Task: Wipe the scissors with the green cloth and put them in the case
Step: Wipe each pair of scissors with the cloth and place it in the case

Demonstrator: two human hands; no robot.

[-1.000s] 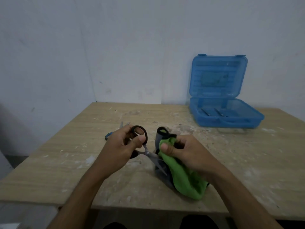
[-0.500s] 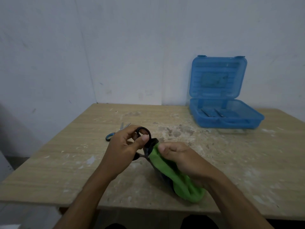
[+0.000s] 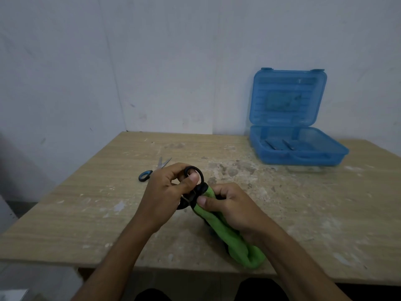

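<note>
Black-handled scissors [image 3: 196, 181] were gripped over the table's middle, blades hidden inside a folded green cloth [image 3: 227, 233].

The left hand [image 3: 165, 196] pinched a black handle ring between thumb and fingers; the right hand [image 3: 230, 205] had its fingers curled tight around the cloth, which trailed toward 5 o'clock. A second pair, blue-handled scissors [image 3: 149, 171], lay at 10 o'clock from the hands on the scuffed wooden table [image 3: 91, 209]. The translucent blue plastic case [image 3: 290, 146] stood open at 2 o'clock, well apart, against the white wall [image 3: 152, 61].
</note>
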